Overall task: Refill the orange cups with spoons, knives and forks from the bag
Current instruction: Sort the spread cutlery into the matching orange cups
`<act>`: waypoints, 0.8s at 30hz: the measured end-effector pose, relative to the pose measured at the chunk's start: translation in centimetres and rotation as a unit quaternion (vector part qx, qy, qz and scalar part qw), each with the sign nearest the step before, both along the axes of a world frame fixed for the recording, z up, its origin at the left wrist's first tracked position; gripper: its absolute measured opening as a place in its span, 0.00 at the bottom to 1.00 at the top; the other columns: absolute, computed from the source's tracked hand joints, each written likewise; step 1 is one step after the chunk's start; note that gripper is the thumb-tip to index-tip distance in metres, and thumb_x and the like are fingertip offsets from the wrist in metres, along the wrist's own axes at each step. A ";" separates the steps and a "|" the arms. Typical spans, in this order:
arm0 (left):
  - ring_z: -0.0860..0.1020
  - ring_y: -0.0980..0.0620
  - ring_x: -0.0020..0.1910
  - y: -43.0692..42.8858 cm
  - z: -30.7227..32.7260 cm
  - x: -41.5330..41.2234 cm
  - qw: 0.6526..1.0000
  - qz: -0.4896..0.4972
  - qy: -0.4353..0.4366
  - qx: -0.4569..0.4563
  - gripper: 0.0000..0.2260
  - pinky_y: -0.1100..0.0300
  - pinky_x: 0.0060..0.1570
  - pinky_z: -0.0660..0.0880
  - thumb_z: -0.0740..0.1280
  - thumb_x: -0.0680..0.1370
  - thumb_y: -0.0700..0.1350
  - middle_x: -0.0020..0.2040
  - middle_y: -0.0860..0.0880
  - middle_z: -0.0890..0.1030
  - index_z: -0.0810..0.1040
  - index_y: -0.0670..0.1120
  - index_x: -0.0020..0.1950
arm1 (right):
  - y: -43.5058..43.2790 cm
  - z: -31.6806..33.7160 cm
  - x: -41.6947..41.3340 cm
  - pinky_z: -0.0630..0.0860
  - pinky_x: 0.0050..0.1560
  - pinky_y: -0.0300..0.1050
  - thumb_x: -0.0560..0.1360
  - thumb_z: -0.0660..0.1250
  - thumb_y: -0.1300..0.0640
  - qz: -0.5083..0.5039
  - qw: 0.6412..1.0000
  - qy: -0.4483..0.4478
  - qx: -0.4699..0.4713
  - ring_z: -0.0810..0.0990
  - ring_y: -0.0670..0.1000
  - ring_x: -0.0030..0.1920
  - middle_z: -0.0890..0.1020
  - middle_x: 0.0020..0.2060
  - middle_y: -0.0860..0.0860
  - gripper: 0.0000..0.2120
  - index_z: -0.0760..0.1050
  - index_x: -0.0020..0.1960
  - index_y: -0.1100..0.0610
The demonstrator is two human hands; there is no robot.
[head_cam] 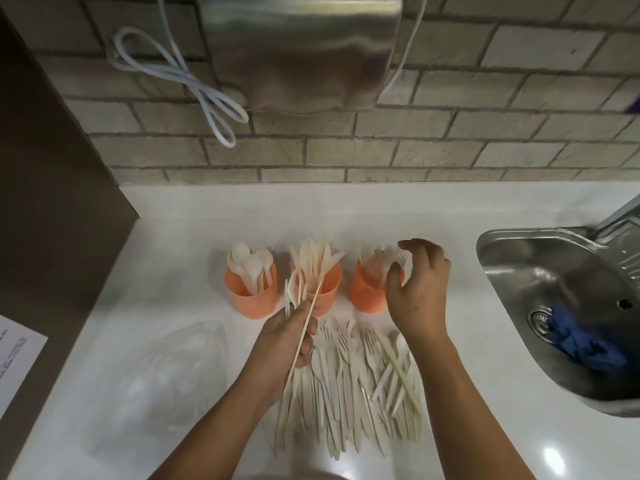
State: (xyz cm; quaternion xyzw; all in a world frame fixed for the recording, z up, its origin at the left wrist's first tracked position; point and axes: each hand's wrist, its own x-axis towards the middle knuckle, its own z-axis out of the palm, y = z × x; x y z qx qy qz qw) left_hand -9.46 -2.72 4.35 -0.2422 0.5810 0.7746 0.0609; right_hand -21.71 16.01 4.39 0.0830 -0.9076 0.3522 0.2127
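Observation:
Three orange cups stand in a row on the white counter. The left cup (251, 296) holds spoons, the middle cup (327, 289) holds knives, the right cup (367, 292) holds forks. My left hand (289, 337) grips a bundle of cream knives (294, 296), blades pointing up in front of the middle cup. My right hand (420, 292) hovers at the right cup, fingers loosely curled over the fork tips; I see nothing held in it. A pile of cream cutlery (353, 382) lies on the counter below the cups. The clear plastic bag (166, 382) lies at the left.
A steel sink (554, 292) with a blue cloth (585, 344) in it is at the right. A brick wall with a metal dispenser (301, 50) and a white cable (194, 81) rises behind. A dark panel (52, 202) and a paper sheet (17, 365) are at the left.

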 end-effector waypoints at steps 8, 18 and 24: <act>0.67 0.55 0.30 0.7 -0.1 0.5 0.999 -0.019 0.037 0.014 0.12 0.61 0.29 0.63 0.65 0.82 0.58 0.37 0.49 0.73 0.85 0.55 0.53 | -4.3 1.9 6.6 0.76 0.46 0.40 0.81 0.67 0.55 0.193 0.939 -0.242 -0.152 0.80 0.44 0.40 0.83 0.42 0.49 0.05 0.81 0.54 0.52; 0.63 0.54 0.24 -0.1 0.4 1.6 0.995 -0.094 0.008 0.046 0.24 0.60 0.27 0.59 0.60 0.82 0.63 0.33 0.45 0.74 0.79 0.43 0.42 | -5.3 1.7 7.9 0.74 0.42 0.35 0.81 0.70 0.56 0.229 0.832 -0.371 -0.342 0.76 0.42 0.38 0.78 0.39 0.51 0.07 0.85 0.56 0.52; 0.68 0.53 0.25 -0.3 0.1 1.7 0.995 -0.067 0.031 0.066 0.19 0.61 0.24 0.60 0.59 0.85 0.55 0.40 0.41 0.80 0.77 0.41 0.65 | -5.6 1.4 7.6 0.75 0.40 0.37 0.80 0.72 0.58 0.172 0.855 -0.342 -0.349 0.78 0.44 0.34 0.81 0.38 0.52 0.04 0.85 0.50 0.56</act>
